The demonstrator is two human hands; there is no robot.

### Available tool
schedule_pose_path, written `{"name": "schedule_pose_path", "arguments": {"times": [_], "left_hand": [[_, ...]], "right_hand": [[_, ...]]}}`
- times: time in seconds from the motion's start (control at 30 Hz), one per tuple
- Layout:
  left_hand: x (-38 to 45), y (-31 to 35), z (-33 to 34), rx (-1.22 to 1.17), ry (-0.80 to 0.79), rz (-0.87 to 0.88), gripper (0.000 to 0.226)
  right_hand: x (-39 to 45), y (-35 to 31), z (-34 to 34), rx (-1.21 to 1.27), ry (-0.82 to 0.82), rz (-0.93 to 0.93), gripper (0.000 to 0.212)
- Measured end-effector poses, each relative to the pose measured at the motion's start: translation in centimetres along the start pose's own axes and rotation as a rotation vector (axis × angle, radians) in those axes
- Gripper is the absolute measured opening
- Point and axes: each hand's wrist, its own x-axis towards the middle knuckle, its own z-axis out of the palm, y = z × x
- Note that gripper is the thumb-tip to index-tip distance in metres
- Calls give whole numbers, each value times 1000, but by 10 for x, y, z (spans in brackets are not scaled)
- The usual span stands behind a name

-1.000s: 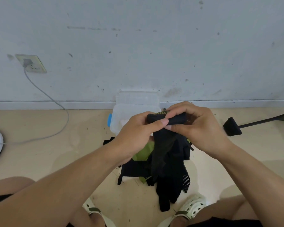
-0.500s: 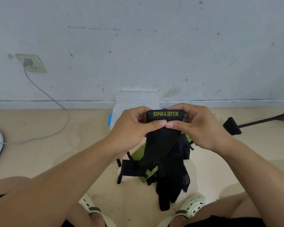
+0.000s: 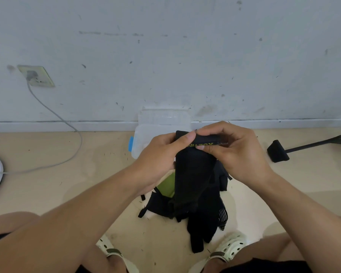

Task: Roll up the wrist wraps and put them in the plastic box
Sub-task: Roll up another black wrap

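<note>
Since half a second back the yellow-lettered end of the black fabric wrist wrap [image 3: 193, 174] has tipped over: lettering that faced me flat now sits folded under at the top edge, so the first turn of the roll is going in. Left hand [image 3: 158, 160] pinches the wrap's top left corner, thumb on top. Right hand [image 3: 236, 152] is closed on the top right part, thumb under, fingers curled over the fold. Both grips are shut on the same wrap, held up in the air.

Landmark is the clear plastic box with the blue clip [image 3: 146, 134]: it sits against the wall, open, lid leaning behind it. The wrap is held just in front of the box, its loose tail hanging down toward my feet. The pile of black and lime-green gear [image 3: 165, 201] lies on the floor in front of the box, under the hanging tail.

To do this step well, I judge: keep the first fold tight and square, both thumbs level so the roll doesn't cone. Feed the tail up evenly and don't let it snag the pile below. Keep tension with the fingertips; a slack core will likely spring open once in the box. Box contents I cannot make out from here.
</note>
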Motion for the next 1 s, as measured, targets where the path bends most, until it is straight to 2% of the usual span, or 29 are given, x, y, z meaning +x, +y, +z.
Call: {"name": "schedule_pose_path", "arguments": {"times": [0.13, 0.27, 0.43, 0.63, 0.8, 0.9, 1.0], "left_hand": [[2, -2, -5, 35, 84, 67, 28], [2, -1, -7, 66, 114, 107, 26], [2, -4, -6, 113, 100, 124, 25], [1, -4, -4, 154, 87, 143, 26], [-1, -1, 0, 108, 71, 120, 31], [-2, 2, 2, 67, 6, 50, 41], [-1, 2, 2, 43, 6, 18, 40]], "right_hand": [[3, -7, -6, 87, -88, 82, 39], [6, -3, -8, 118, -84, 129, 54], [6, -2, -13, 154, -193, 209, 52], [3, 2, -6, 104, -40, 185, 41], [2, 3, -4, 112, 20, 106, 31], [0, -1, -2, 96, 43, 22, 33], [-3, 3, 3, 60, 64, -36, 37]]}}
